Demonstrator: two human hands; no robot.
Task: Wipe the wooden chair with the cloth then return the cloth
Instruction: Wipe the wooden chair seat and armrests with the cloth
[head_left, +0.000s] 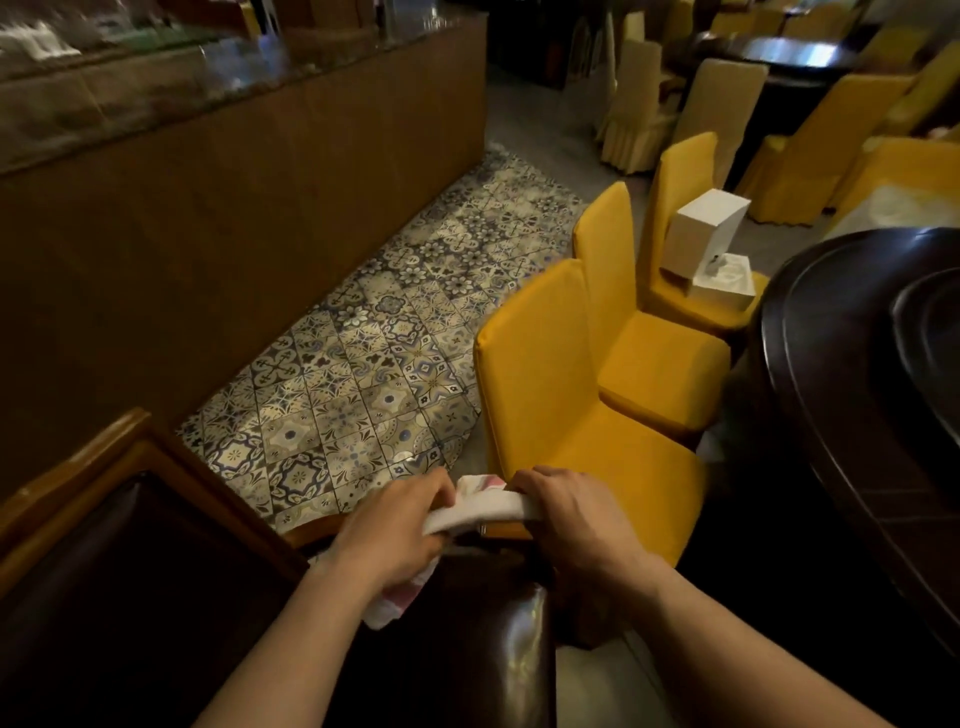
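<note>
Head view: one white cloth with pink stripes (483, 506) stretched between two hands, just above dark wooden chair with glossy brown back (156, 545); left hand (395, 530) fisted round one end, loose tail hanging below; right hand (566, 514) curled shut on other end; likely wiping stage, how much done unclear; returning cloth left; right of wooden chair, three yellow fabric-covered chairs (561, 395) in row.
</note>
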